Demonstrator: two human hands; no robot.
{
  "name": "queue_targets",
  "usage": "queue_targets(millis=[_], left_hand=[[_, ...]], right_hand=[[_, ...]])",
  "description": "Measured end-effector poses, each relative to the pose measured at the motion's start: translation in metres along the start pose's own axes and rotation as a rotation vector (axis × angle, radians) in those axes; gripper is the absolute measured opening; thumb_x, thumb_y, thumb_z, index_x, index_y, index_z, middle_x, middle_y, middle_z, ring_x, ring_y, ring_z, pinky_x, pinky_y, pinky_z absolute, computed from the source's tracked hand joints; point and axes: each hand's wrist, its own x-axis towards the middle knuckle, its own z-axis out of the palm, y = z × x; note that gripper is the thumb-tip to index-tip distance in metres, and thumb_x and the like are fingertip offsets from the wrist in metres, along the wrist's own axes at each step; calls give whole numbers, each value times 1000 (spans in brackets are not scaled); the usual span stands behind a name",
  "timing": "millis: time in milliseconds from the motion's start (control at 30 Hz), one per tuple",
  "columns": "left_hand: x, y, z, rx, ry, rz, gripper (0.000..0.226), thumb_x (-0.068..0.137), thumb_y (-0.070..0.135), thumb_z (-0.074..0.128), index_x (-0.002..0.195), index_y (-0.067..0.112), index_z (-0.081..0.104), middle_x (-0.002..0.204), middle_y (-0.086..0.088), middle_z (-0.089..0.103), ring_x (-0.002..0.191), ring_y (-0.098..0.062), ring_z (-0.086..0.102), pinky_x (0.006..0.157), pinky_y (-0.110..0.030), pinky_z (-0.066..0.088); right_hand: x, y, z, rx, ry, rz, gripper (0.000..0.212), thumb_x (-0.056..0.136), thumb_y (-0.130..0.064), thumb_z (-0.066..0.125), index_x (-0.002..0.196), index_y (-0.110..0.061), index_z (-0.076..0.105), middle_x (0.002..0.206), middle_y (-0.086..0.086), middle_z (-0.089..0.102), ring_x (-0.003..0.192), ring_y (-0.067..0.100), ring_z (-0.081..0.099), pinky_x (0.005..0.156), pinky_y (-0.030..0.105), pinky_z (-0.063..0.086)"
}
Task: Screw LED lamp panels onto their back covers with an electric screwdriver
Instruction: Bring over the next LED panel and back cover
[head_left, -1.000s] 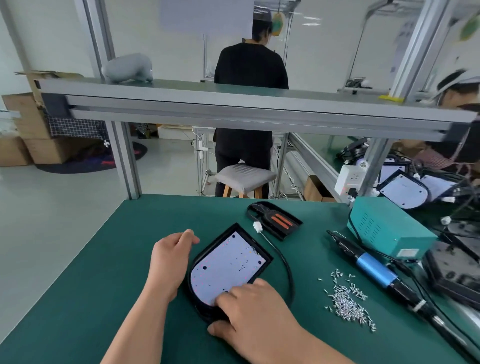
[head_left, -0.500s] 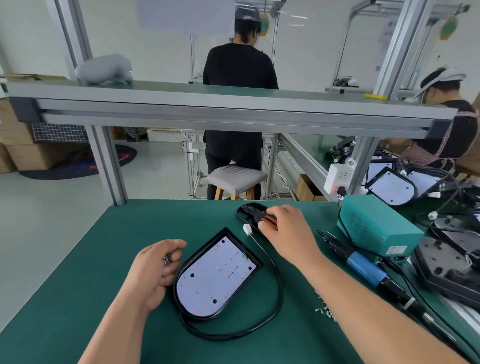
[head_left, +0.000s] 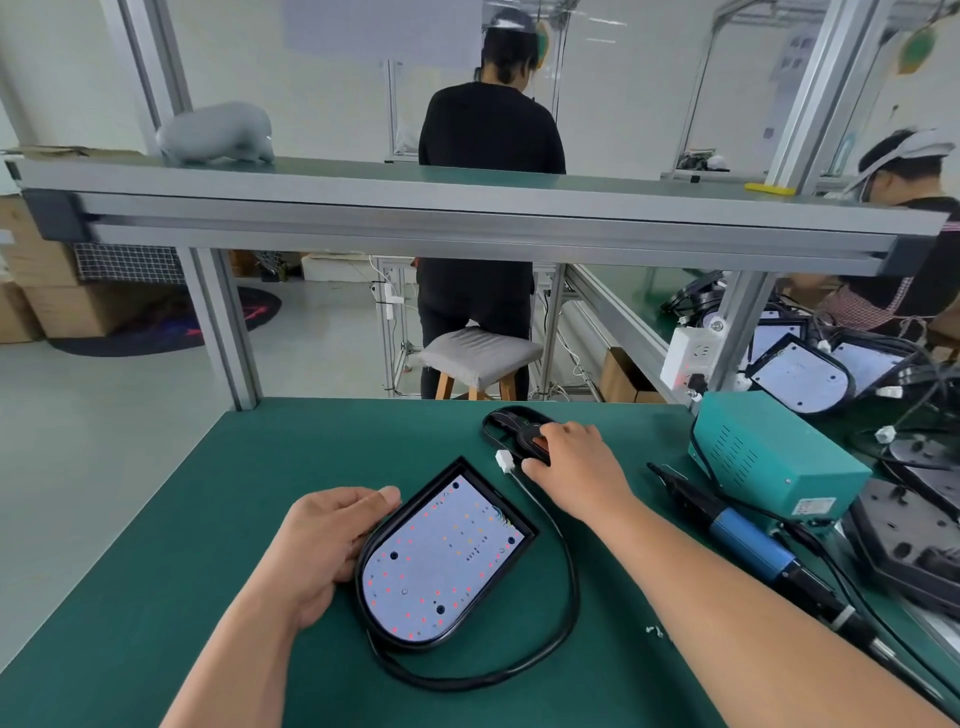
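An LED lamp panel (head_left: 441, 561), white with small red and orange dots, lies inside its black back cover (head_left: 522, 538) on the green table. My left hand (head_left: 327, 540) holds the cover's left edge, thumb on the rim and fingers curled against the side; its palm is hidden. My right hand (head_left: 571, 462) reaches to the back and curls over a black device with orange parts (head_left: 519, 434). The lamp's black cable (head_left: 569, 608) loops round to a white connector (head_left: 504, 461). The blue electric screwdriver (head_left: 748, 540) lies untouched to the right.
A green power box (head_left: 769, 462) stands behind the screwdriver. More lamp panels (head_left: 800, 376) and black covers (head_left: 924, 540) crowd the right side. A few loose screws (head_left: 655, 630) lie by my right forearm. An aluminium shelf (head_left: 467, 223) spans above. Two people work beyond it.
My right hand left the lamp's near edge and went back to the black device. My left hand shifted so its thumb lies on the cover's rim.
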Motion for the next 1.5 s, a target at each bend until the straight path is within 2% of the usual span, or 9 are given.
queue_targets(millis=[200, 333, 467, 700, 867, 1067, 1200, 1333, 1500], left_hand=[[-4, 4, -5, 49, -37, -16, 35, 83, 44, 83, 88, 9, 82, 79, -17, 66, 69, -25, 48, 58, -30, 45], [0, 0, -9, 45, -65, 12, 51, 76, 52, 84, 95, 5, 82, 76, -12, 41, 62, -21, 21, 52, -27, 20], [1, -1, -12, 78, -120, 10, 44, 72, 43, 91, 100, 10, 83, 78, -14, 50, 63, -20, 20, 58, -33, 14], [0, 0, -5, 139, -100, 31, 32, 76, 38, 85, 99, 14, 84, 81, -11, 76, 53, -14, 52, 52, -21, 34], [-3, 1, 0, 217, -161, 38, 18, 90, 33, 79, 100, 19, 85, 97, -12, 81, 79, -24, 76, 69, -32, 54], [-5, 2, 5, 308, -249, 105, 29, 87, 47, 81, 99, 21, 84, 101, -5, 82, 96, -24, 79, 89, -34, 58], [-4, 1, 18, 379, -302, 128, 39, 82, 59, 83, 96, 22, 84, 97, -4, 82, 90, -19, 79, 84, -30, 60], [-2, -2, 33, 480, -289, 176, 43, 83, 64, 77, 80, 21, 78, 77, 6, 74, 67, -13, 64, 69, -27, 53], [2, -7, 46, 508, -98, 250, 56, 101, 52, 62, 60, 18, 45, 63, 5, 33, 63, -16, 29, 55, -29, 27]], right_hand=[[1, 5, -2, -58, -13, 19, 52, 98, -57, 57, 132, -17, 58, 124, 7, 64, 115, 32, 54, 92, 44, 51], [-3, 7, 2, -90, -22, 42, 55, 99, -58, 55, 136, -18, 55, 126, 7, 65, 114, 34, 55, 94, 45, 51], [-6, 9, 2, -15, -27, 63, 56, 96, -57, 59, 135, -17, 55, 121, 8, 63, 113, 32, 52, 90, 44, 52], [-14, 20, 3, 128, -3, 72, 67, 90, -62, 66, 140, -20, 53, 119, 5, 61, 113, 28, 51, 86, 39, 48], [-28, 30, 3, 296, 16, 65, 68, 87, -62, 71, 141, -25, 54, 116, -1, 59, 113, 24, 53, 91, 40, 49], [-55, 36, -11, 517, 15, 29, 79, 74, -72, 65, 142, -34, 55, 123, -12, 60, 118, 11, 56, 98, 32, 46], [-78, 40, -27, 575, 31, -54, 79, 74, -71, 67, 146, -40, 53, 129, -30, 57, 124, -5, 54, 99, 20, 40], [-111, 44, -43, 686, 63, -134, 73, 76, -64, 74, 144, -46, 54, 134, -36, 59, 128, -14, 52, 97, 2, 37], [-146, 52, -47, 681, -47, -299, 75, 77, -48, 84, 146, -43, 55, 146, -25, 53, 142, 2, 49, 113, 12, 34]])
